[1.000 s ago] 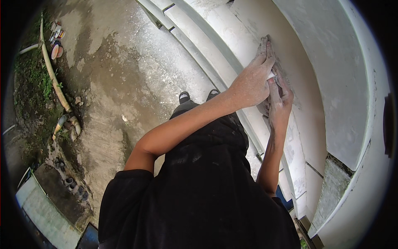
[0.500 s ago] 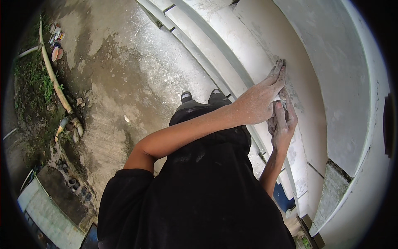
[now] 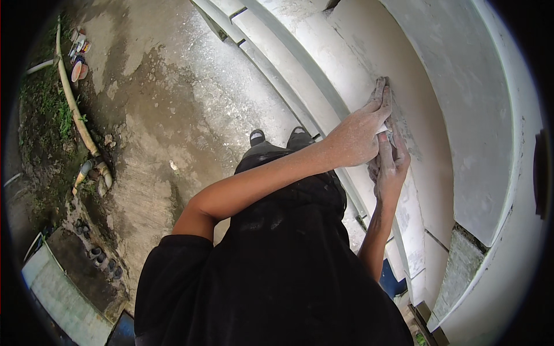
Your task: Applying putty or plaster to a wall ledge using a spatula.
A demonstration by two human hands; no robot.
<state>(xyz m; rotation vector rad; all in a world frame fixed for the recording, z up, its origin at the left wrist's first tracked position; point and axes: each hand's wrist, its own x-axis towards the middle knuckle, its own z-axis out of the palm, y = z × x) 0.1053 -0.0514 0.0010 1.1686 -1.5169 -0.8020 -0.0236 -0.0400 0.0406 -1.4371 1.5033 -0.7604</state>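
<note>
Both hands are coated in pale dust and meet on the white ledge (image 3: 346, 75) to my right. My left hand (image 3: 360, 132) reaches across my body. Its fingers are long, close together and pressed down, pointing away from me. Just nearer to me, my right hand (image 3: 392, 167) has its thumb up against the left palm, and its fingers run along the surface. A small white edge (image 3: 382, 128) shows between the two hands. The rest of that piece is hidden under them, so its kind cannot be told. Grey smears mark the ledge around the fingertips.
A raised grey-white panel (image 3: 473, 115) curves along the right. White powder covers the concrete floor (image 3: 138, 138) beside the ledge. Far left lie a pale pipe (image 3: 75, 104), plants and an orange-rimmed tub (image 3: 79, 71). Several shoes (image 3: 98, 255) stand at lower left.
Both hands have slid together a short way along the ledge, away from me and slightly left. They stay pressed on it, and more of the white edge shows between them.
</note>
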